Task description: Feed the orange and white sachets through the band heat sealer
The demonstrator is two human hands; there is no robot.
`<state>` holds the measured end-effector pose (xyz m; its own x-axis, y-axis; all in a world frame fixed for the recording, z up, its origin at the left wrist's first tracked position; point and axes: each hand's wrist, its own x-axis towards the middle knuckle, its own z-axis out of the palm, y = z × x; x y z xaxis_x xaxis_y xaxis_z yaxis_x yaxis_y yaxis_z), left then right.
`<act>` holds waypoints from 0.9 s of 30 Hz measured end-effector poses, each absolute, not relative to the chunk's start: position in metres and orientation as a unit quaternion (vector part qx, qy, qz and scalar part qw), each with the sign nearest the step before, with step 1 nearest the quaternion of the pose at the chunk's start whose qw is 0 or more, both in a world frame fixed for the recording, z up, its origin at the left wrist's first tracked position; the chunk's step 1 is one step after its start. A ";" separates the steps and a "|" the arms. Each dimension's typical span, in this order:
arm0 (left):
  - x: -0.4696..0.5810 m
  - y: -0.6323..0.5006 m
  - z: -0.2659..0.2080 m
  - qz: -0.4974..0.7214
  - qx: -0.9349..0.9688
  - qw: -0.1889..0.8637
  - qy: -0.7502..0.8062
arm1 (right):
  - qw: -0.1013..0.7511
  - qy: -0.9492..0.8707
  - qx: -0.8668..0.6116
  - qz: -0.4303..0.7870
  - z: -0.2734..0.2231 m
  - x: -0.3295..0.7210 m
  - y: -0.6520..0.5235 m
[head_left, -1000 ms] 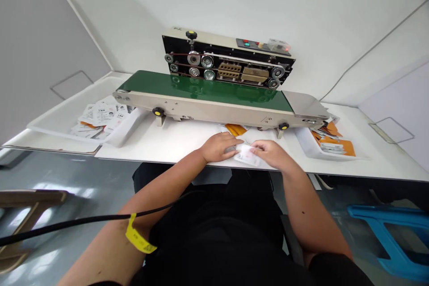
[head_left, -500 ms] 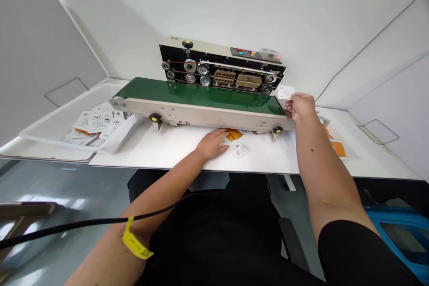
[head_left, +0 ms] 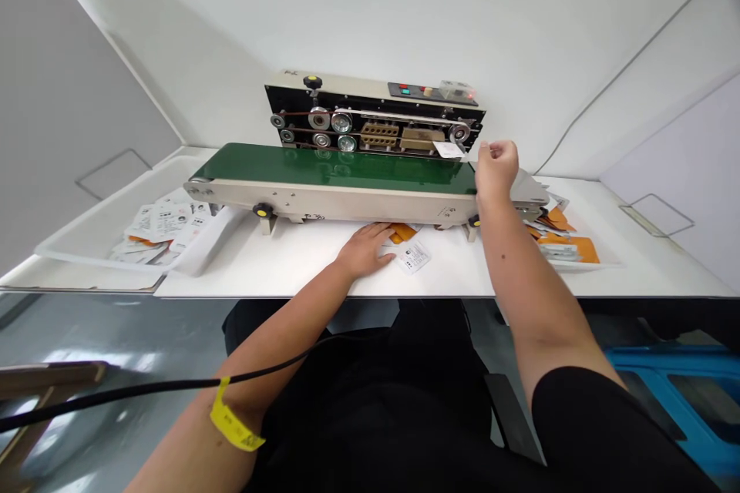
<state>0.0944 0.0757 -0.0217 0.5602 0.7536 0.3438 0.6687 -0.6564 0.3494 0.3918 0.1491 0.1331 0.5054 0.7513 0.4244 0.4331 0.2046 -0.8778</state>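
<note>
Fingers of the right hand (head_left: pixel 498 164) half-curl, the left hand (head_left: pixel 363 249) lies spread, both seemingly empty; unguided, the packet (head_left: pixel 449 149) by the roller (head_left: pixel 459 132) could skew.

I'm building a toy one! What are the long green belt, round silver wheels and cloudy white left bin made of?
Long green belt: perhaps rubber or plastic; glossy, with reflections.
Round silver wheels: probably polished metal; bright highlights.
Cloudy white left bin: likely plastic; translucent walls.

White table (head_left: pixel 289 266); on it, green-belted conveyor (head_left: pixel 335 172), left bin (head_left: pixel 211 253), right bin (head_left: pixel 607 263), white packet (head_left: pixel 414 256)
</note>
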 end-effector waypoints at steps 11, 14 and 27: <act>0.091 0.076 -0.017 0.271 0.872 0.071 0.402 | 0.371 -0.774 -0.501 0.110 -0.005 0.293 0.017; 0.085 0.075 -0.019 0.273 0.880 0.029 0.387 | 0.319 -0.784 -0.519 0.120 -0.017 0.295 0.024; 0.074 0.059 0.000 0.433 0.819 -0.006 0.376 | 0.447 -0.700 -0.539 0.144 -0.018 0.308 0.024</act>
